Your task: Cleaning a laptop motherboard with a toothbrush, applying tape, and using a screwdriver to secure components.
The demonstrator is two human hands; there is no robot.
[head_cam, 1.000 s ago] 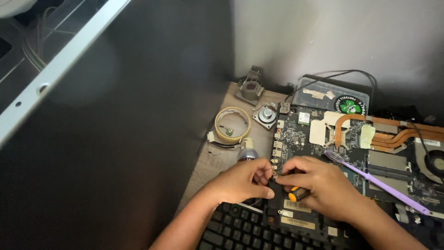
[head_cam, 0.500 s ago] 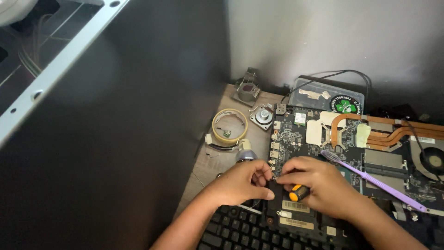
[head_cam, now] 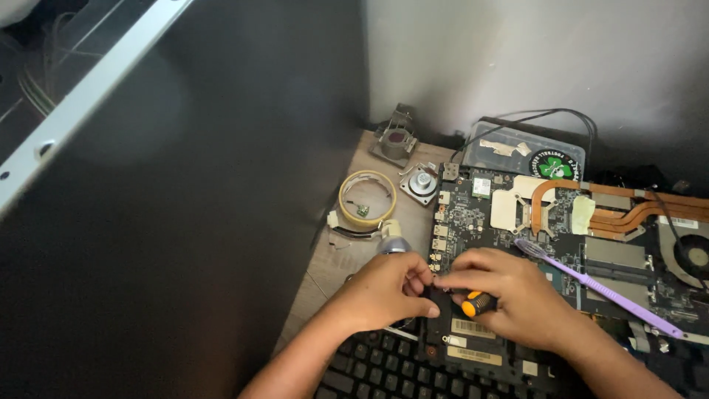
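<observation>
A dark laptop circuit board with copper heat pipes lies on the wooden table. My right hand grips a small screwdriver with an orange and black handle over the board's lower left part. My left hand meets it from the left, fingertips pinched at the screwdriver's front end beside a small black part. The tip itself is hidden by my fingers. A purple toothbrush rests on the board just right of my right hand.
A black keyboard lies under my wrists. A tape ring, a small round motor and a metal part sit left of the board. A clear plastic box stands behind. A fan sits far right. A dark panel fills the left.
Both hands stay together on the screwdriver at the same spot on the board; only the view has shifted slightly.
</observation>
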